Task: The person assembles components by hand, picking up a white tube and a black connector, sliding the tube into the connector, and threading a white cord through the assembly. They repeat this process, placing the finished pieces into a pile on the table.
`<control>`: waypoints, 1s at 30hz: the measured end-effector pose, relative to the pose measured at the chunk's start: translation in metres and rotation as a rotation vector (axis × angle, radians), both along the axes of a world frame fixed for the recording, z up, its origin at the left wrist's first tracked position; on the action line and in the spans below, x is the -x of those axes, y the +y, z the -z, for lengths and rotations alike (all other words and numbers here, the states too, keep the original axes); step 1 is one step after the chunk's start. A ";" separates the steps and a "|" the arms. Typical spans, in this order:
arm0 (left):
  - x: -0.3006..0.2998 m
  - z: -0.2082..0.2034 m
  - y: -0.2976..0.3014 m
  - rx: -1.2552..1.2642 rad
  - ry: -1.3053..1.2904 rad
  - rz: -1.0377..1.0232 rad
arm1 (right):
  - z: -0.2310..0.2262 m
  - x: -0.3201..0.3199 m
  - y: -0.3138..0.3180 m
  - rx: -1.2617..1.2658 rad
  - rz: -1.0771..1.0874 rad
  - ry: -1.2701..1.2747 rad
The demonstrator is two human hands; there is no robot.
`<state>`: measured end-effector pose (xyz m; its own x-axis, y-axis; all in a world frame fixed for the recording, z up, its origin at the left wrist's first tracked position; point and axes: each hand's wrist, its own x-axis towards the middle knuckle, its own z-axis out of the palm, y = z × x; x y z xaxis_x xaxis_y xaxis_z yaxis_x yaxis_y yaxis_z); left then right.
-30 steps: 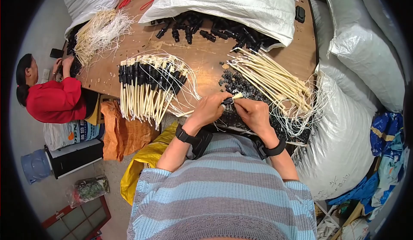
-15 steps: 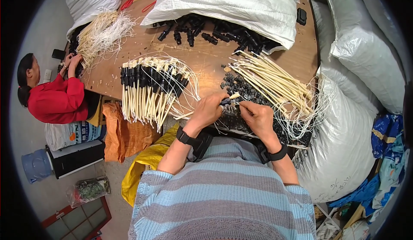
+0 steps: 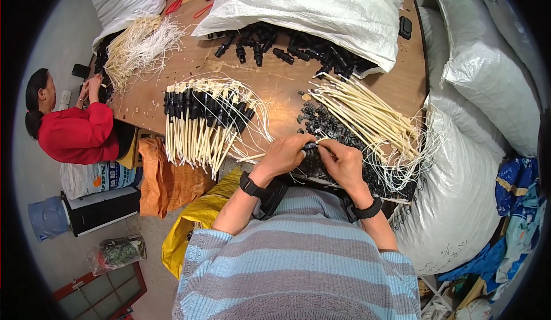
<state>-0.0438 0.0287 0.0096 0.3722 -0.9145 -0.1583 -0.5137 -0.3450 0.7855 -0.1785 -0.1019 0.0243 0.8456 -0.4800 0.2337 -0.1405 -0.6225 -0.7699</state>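
My left hand [image 3: 282,155] is closed around a small black plastic connector [image 3: 310,145] at the near edge of the table. Close beside it, the fingers of my right hand [image 3: 345,162] pinch at the connector's far end, where a pale piece shows; fingers hide most of it. Under and beyond both hands lies a heap of small black plastic parts [image 3: 317,117]. To the right rests a bundle of cream tubes [image 3: 367,108] with thin white cords [image 3: 402,168]. On the left, a row of black connectors with cream tubes [image 3: 192,105] lies side by side.
A white woven sack [image 3: 310,10] spills larger black connectors [image 3: 283,55] at the back. Full white sacks [image 3: 453,205] crowd the right side. At the far left, a person in red [image 3: 77,131] works beside pale cords [image 3: 138,50]. Orange [image 3: 172,182] and yellow sacks [image 3: 195,228] stand below the table edge.
My hands have come closer together at the connector. The cream end that stuck out above my left fingers is now mostly covered, and my right fingertips have moved up to it.
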 end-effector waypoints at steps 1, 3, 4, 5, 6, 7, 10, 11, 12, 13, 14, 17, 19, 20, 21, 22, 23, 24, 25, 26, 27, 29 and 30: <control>0.000 -0.003 -0.002 -0.001 0.001 -0.001 | 0.000 0.000 -0.001 -0.001 -0.001 0.001; 0.000 -0.012 -0.006 -0.103 0.027 0.090 | 0.000 0.000 -0.002 -0.015 -0.157 0.010; -0.002 -0.010 -0.005 -0.105 0.030 0.089 | 0.000 0.001 -0.003 -0.017 -0.159 0.013; -0.005 -0.006 -0.003 -0.013 0.166 0.158 | 0.001 0.003 -0.004 -0.039 -0.230 0.036; -0.008 -0.002 -0.003 0.083 0.297 0.229 | 0.001 0.002 -0.006 -0.057 -0.298 0.056; -0.005 0.000 -0.002 0.146 0.438 0.161 | 0.000 0.002 -0.004 -0.043 -0.276 0.061; 0.002 -0.008 -0.004 0.300 0.291 -0.070 | 0.005 0.000 -0.001 0.076 -0.155 0.045; 0.003 -0.014 -0.007 0.356 0.124 -0.121 | 0.003 0.000 0.000 0.080 -0.130 0.047; 0.003 -0.012 -0.005 0.356 0.122 -0.124 | 0.003 0.000 0.001 0.079 -0.133 0.045; 0.003 -0.005 -0.002 0.433 0.059 -0.138 | 0.003 0.000 0.002 0.099 -0.128 0.041; 0.003 -0.002 0.001 0.509 -0.004 -0.152 | 0.002 0.000 0.003 0.119 -0.123 0.037; 0.005 -0.008 0.002 0.627 0.079 -0.221 | -0.003 -0.002 0.006 -0.036 -0.109 -0.094; 0.004 -0.007 0.003 0.629 0.078 -0.223 | 0.006 0.002 0.005 -0.057 -0.165 -0.028; 0.003 -0.006 0.004 0.633 0.077 -0.226 | 0.012 0.004 0.005 -0.076 -0.223 0.037; 0.001 -0.006 0.003 0.633 0.079 -0.226 | 0.017 0.005 0.010 -0.077 -0.167 0.037; -0.004 -0.006 0.002 0.584 0.001 -0.213 | 0.021 0.005 0.010 -0.078 -0.167 0.038; -0.007 -0.007 0.002 0.534 -0.077 -0.200 | 0.025 0.005 0.010 -0.062 -0.111 0.102; -0.008 -0.008 0.005 0.533 -0.076 -0.198 | 0.029 0.004 0.010 -0.047 -0.052 0.165; -0.007 -0.009 0.008 0.412 -0.107 -0.117 | 0.030 0.004 0.009 -0.048 -0.049 0.166; -0.006 -0.009 0.010 0.290 -0.137 -0.036 | 0.032 0.004 0.007 -0.056 -0.044 0.124; 0.000 -0.007 0.014 0.332 -0.238 0.001 | 0.032 0.004 0.008 -0.067 -0.048 0.082; 0.004 0.010 0.016 0.319 -0.239 -0.011 | 0.030 0.004 0.009 -0.074 -0.102 0.112; 0.004 0.012 0.014 0.311 -0.238 -0.014 | 0.028 0.003 0.008 -0.077 -0.147 0.143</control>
<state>-0.0478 0.0425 -0.0026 0.3780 -0.8997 0.2183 -0.6913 -0.1174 0.7130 -0.1815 -0.0937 -0.0036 0.9299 -0.3604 0.0739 -0.1634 -0.5847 -0.7947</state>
